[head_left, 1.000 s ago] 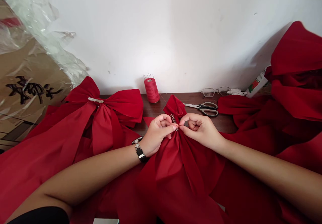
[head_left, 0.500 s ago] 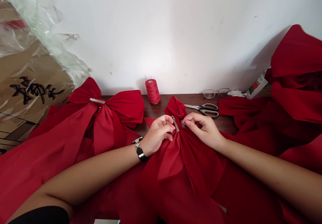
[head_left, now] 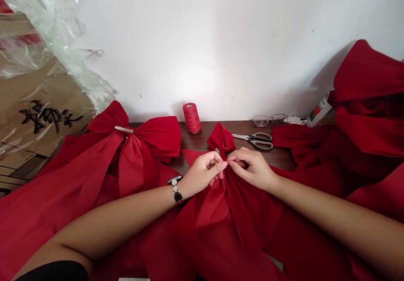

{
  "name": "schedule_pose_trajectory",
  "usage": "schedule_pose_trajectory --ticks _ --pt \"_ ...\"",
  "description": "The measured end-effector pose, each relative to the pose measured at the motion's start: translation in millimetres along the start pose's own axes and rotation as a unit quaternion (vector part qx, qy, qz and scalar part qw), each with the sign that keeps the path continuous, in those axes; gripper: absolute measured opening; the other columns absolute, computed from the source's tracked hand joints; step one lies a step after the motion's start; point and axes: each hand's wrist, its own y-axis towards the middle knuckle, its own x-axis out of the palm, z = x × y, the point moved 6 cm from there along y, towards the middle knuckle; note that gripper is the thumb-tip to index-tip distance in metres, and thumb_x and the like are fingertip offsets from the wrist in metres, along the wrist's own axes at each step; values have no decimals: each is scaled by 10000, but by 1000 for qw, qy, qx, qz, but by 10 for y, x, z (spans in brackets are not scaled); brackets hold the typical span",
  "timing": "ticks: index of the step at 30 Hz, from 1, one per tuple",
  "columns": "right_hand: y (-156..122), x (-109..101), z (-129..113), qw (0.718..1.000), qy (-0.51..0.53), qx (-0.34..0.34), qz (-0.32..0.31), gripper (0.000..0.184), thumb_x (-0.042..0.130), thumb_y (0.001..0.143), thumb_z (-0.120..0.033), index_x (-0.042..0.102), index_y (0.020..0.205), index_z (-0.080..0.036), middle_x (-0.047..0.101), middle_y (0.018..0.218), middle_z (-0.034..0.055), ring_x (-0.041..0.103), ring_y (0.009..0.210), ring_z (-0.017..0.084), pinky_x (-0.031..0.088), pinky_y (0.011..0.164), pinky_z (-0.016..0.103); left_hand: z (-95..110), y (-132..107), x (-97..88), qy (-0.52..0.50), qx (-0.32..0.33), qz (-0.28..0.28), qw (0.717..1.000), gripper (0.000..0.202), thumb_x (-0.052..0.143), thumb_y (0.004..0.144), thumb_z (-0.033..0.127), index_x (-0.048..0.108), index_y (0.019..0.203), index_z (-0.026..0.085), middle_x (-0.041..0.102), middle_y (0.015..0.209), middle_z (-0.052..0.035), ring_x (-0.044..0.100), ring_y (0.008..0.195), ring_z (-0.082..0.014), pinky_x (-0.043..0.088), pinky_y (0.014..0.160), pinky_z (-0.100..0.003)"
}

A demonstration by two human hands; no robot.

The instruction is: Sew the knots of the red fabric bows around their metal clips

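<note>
A gathered piece of red fabric (head_left: 221, 197) lies in front of me, bunched into a bow shape at its top. My left hand (head_left: 203, 172), with a black watch on the wrist, and my right hand (head_left: 252, 169) pinch the gathered waist of the fabric from both sides, fingertips almost touching. A small metal clip (head_left: 217, 150) peeks out just above my left fingers, mostly hidden by them. Both hands are closed on the gather.
A finished red bow (head_left: 132, 146) with a metal clip lies at left. A red thread spool (head_left: 191, 117) with needles, scissors (head_left: 257, 140) and eyeglasses (head_left: 272, 119) sit on the dark wooden table (head_left: 195, 140) by the wall. More red fabric (head_left: 362, 117) is piled at right; a plastic-wrapped cardboard box (head_left: 34, 104) stands left.
My hands have drawn together over the gather, and the metal clip, plainly visible between them before, is now almost covered by my fingers.
</note>
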Motion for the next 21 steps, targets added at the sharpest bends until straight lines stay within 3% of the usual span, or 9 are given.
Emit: schedule_pose_trajectory --ticks 3,6,8,9,11,13,16,18,21 --pt "3 -42 72 999 6 34 41 120 515 891 -176 610 819 -188 596 680 1 539 650 131 430 698 265 112 -76 118 92 79 -71 990 258 519 912 377 481 751 179 589 625 18 527 544 -85 421 555 -200" --pt "-2 -107 124 994 2 40 100 126 505 886 -168 594 968 -202 621 955 62 561 964 193 434 854 326 216 -251 336 220 235 -185 929 227 526 909 335 530 738 186 632 652 -19 562 615 -123 431 626 -234" --pt "-13 -152 178 989 -7 67 135 140 493 869 -169 547 995 -199 572 1045 83 520 1043 213 423 882 346 263 -361 411 250 308 -214 893 214 515 915 317 542 747 187 650 665 -35 562 617 -134 428 611 -240" --pt "-16 -163 204 986 -8 85 141 122 480 863 -170 520 976 -197 559 1028 83 522 1012 210 428 861 340 297 -393 412 244 323 -212 890 204 503 921 301 544 758 186 663 678 -42 566 618 -135 433 609 -240" --pt "-8 -142 216 987 -1 113 115 64 451 861 -169 482 908 -201 561 925 56 546 876 182 444 785 307 406 -409 342 202 314 -181 910 176 471 935 257 547 796 180 698 731 -52 585 628 -128 457 627 -235" --pt "21 -67 155 992 11 118 48 38 480 857 -193 491 891 -206 574 797 12 556 716 151 445 676 266 582 -403 193 150 287 -124 938 155 448 951 233 548 848 176 727 832 -67 617 685 -123 486 665 -234" --pt "54 103 25 986 -14 140 -88 314 649 771 -284 513 1042 -205 575 702 -25 557 625 155 422 604 258 950 -444 -104 80 295 -42 951 149 441 968 246 538 884 170 718 933 -73 634 717 -106 528 688 -228" --pt "68 162 -37 975 -47 168 -139 483 675 742 -275 458 1165 -188 567 708 -26 561 640 167 420 628 274 1185 -495 -338 87 319 25 943 139 475 958 228 560 869 164 713 943 -59 639 714 -94 534 669 -210" --pt "98 111 -121 971 -53 189 -138 504 613 767 -197 399 1222 -183 559 744 -23 568 661 159 430 654 279 1486 -638 -726 65 386 133 910 117 518 941 233 579 870 163 718 927 -54 669 778 -124 558 636 -215"
